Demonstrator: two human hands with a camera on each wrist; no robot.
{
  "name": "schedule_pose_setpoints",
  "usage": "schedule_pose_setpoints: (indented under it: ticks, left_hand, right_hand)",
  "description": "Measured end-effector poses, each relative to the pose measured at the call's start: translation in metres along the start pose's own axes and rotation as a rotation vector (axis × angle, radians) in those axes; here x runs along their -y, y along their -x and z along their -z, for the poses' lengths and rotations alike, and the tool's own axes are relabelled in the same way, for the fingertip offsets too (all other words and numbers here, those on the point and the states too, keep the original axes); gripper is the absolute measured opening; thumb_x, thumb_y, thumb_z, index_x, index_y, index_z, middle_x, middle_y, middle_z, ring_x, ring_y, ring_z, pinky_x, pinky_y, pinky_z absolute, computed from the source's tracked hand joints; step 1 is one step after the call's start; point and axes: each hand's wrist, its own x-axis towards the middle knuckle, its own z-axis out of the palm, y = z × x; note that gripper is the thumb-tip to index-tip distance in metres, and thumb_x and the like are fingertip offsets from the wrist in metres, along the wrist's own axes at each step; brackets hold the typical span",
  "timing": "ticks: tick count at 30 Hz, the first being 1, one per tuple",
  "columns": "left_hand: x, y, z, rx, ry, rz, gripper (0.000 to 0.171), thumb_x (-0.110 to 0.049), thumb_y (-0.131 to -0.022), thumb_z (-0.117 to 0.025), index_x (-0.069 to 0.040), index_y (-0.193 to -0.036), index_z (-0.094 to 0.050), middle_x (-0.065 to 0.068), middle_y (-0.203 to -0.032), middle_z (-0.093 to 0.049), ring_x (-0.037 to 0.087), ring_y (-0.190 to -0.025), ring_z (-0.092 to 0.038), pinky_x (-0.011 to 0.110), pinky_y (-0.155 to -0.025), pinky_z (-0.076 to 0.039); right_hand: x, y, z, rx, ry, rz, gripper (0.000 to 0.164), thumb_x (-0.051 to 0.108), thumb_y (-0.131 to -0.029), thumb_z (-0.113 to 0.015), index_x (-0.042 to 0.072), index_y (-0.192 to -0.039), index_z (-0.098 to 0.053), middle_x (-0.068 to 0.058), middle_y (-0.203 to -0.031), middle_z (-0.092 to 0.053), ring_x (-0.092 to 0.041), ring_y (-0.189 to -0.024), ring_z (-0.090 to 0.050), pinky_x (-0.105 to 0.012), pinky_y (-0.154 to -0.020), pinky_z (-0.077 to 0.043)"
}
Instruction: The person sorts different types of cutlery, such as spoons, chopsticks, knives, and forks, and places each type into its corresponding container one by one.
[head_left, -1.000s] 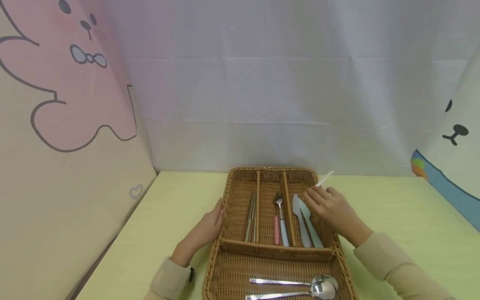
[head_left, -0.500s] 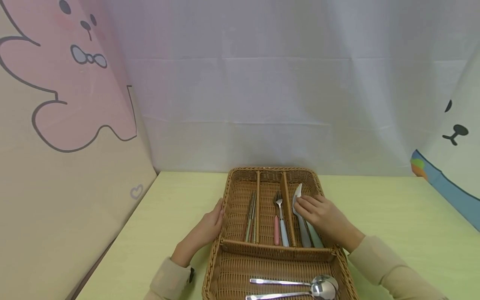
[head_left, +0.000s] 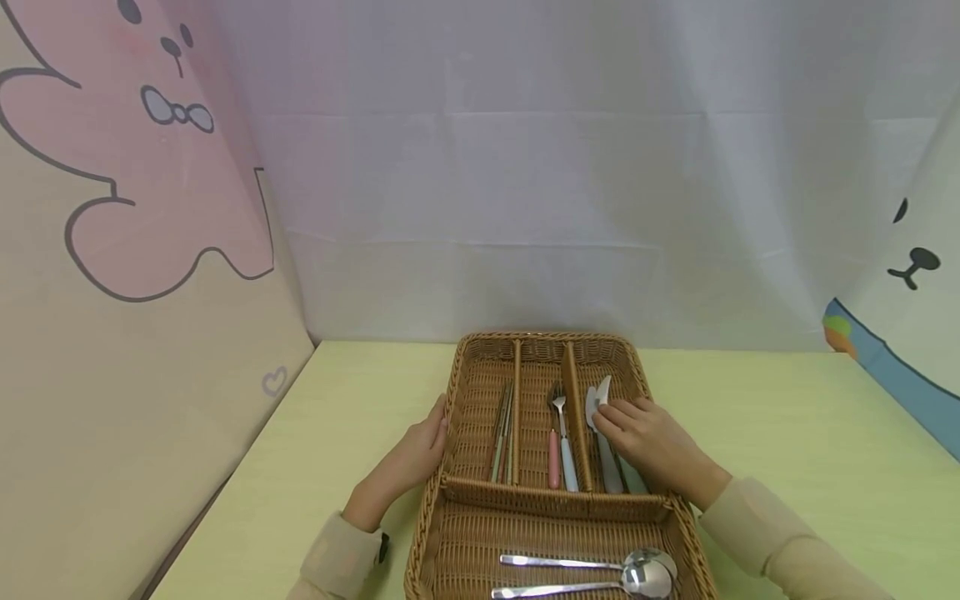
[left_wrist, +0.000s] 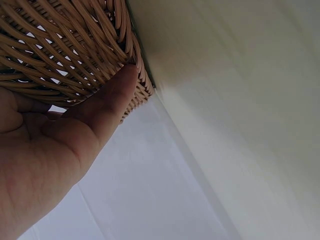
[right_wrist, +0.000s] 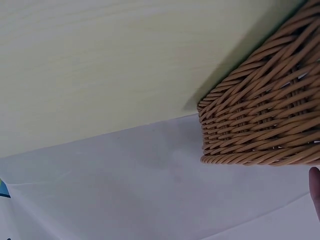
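In the head view my right hand (head_left: 652,437) reaches into the right compartment of a brown wicker cutlery basket (head_left: 637,354). It pinches a white knife (head_left: 603,388) whose pointed blade shows past the fingertips, while the handle is hidden. Beneath lie a greyish knife (head_left: 609,462) and a pale green knife (head_left: 632,478), partly covered by the hand. My left hand (head_left: 408,458) rests against the basket's outer left side. The left wrist view has a straight finger of that hand (left_wrist: 112,100) along the woven wall. Only a fingertip of the right hand (right_wrist: 315,187) enters the right wrist view.
Chopsticks (head_left: 501,437) lie in the left compartment. A pink-handled fork (head_left: 553,458) and a blue-handled fork (head_left: 567,458) share the middle one. Two metal spoons (head_left: 647,577) lie in the wide front compartment. The pale yellow table (head_left: 810,425) meets a white cloth wall (head_left: 555,192) behind.
My right hand has moved left and down from the basket's right rim into the right compartment, carrying the white knife over the other knives. The left hand has stayed put.
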Motion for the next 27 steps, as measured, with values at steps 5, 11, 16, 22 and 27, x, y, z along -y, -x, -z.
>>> schedule_pose_setpoints:
  ticks: [5,11,16,22,27]
  left_hand:
    - [0.0006,-0.0002,-0.0006,-0.005,-0.009,-0.003,0.049,-0.014,-0.102,-0.022,0.009,-0.142,-0.006,0.027,-0.084,-0.058,0.022,-0.067,-0.055,0.049,-0.092,-0.045]
    - [-0.0002,0.0004,-0.0002,-0.009,-0.011,-0.013,0.049,-0.014,-0.102,-0.022,0.01,-0.141,-0.007,0.039,-0.118,-0.049,0.039,-0.104,-0.054,0.053,-0.099,-0.038]
    - [-0.0004,-0.0008,0.0005,0.01,-0.003,0.008,0.049,-0.014,-0.102,-0.022,0.009,-0.142,-0.005,0.015,-0.076,-0.052,0.021,-0.057,-0.047,0.051,-0.095,-0.041]
    - [0.0,-0.0009,0.0002,0.002,-0.013,0.005,0.049,-0.014,-0.102,-0.022,0.009,-0.142,-0.006,0.01,-0.07,-0.05,0.017,-0.064,-0.05,0.052,-0.098,-0.039]
    - [0.0005,-0.0004,-0.0004,-0.009,-0.014,-0.001,0.048,-0.014,-0.102,-0.022,0.009,-0.142,-0.007,0.033,-0.1,-0.057,0.033,-0.095,-0.058,0.053,-0.101,-0.036]
  right_hand:
    - [0.0003,-0.0011,-0.0018,0.02,-0.013,0.02,0.045,0.01,-0.101,-0.019,0.003,-0.088,-0.062,-0.008,-0.082,-0.066,-0.022,-0.073,-0.062,-0.034,-0.053,-0.054]
    - [0.0013,0.0006,-0.0015,0.16,-0.134,0.018,0.012,0.008,-0.077,-0.059,0.005,-0.089,-0.057,-0.005,-0.082,-0.065,-0.017,-0.067,-0.06,-0.029,-0.056,-0.056]
    - [0.0031,0.0016,-0.0025,0.221,-0.192,-0.014,0.022,0.005,-0.066,-0.065,0.007,-0.085,-0.055,0.0,-0.071,-0.063,-0.01,-0.052,-0.05,-0.023,-0.047,-0.049]
    - [0.0054,-0.0007,-0.002,0.301,-0.257,-0.03,0.017,0.004,-0.07,-0.066,0.011,-0.081,-0.054,0.003,-0.067,-0.059,-0.009,-0.053,-0.05,-0.025,-0.049,-0.05]
    - [0.0064,-0.0016,-0.0023,0.345,-0.315,-0.046,0.017,0.001,-0.071,-0.064,0.012,-0.077,-0.054,0.005,-0.065,-0.055,-0.008,-0.053,-0.047,-0.024,-0.048,-0.048]
